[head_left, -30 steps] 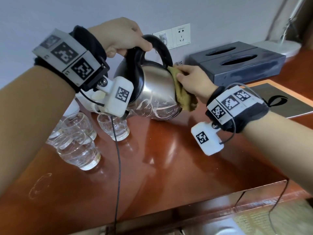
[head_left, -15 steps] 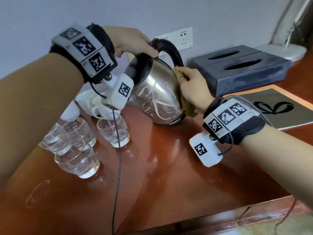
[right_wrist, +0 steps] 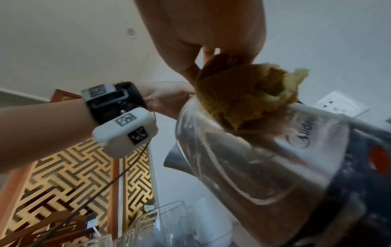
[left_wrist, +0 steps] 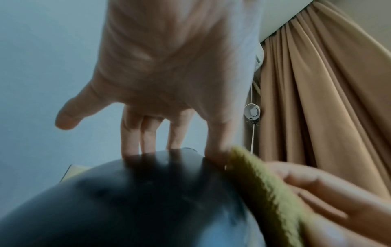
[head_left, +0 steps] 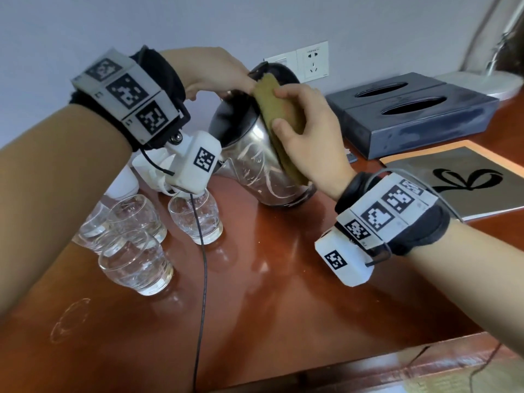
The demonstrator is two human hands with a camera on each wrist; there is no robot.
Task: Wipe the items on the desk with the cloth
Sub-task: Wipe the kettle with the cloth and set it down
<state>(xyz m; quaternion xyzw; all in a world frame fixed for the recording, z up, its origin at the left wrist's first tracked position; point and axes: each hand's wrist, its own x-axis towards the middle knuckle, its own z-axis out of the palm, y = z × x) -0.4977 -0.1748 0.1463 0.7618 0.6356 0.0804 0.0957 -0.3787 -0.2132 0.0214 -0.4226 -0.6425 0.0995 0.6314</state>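
A steel kettle [head_left: 255, 165] with a black lid and handle stands tilted on the red-brown desk [head_left: 283, 293], its base edge on the wood. My left hand [head_left: 224, 72] is on its black top [left_wrist: 148, 192]; the fingers [left_wrist: 131, 137] reach straight down onto it and the thumb sticks out free. My right hand [head_left: 300, 123] grips a folded olive-yellow cloth [head_left: 279, 109] and presses it along the kettle's upper right side, thumb over the cloth. In the right wrist view the cloth [right_wrist: 239, 93] bunches against the steel wall [right_wrist: 264, 158].
Several clear glasses [head_left: 136, 262] stand at the left, with white cups [head_left: 153, 171] behind them. A dark tissue box [head_left: 411, 112], a grey folder [head_left: 467, 180] and a lamp base [head_left: 476, 83] lie at the right. A black cable [head_left: 202, 279] hangs from my left wrist.
My right hand has slid the cloth up the kettle's side towards the lid. The kettle has tipped more to the left, and my left hand has shifted on its top.
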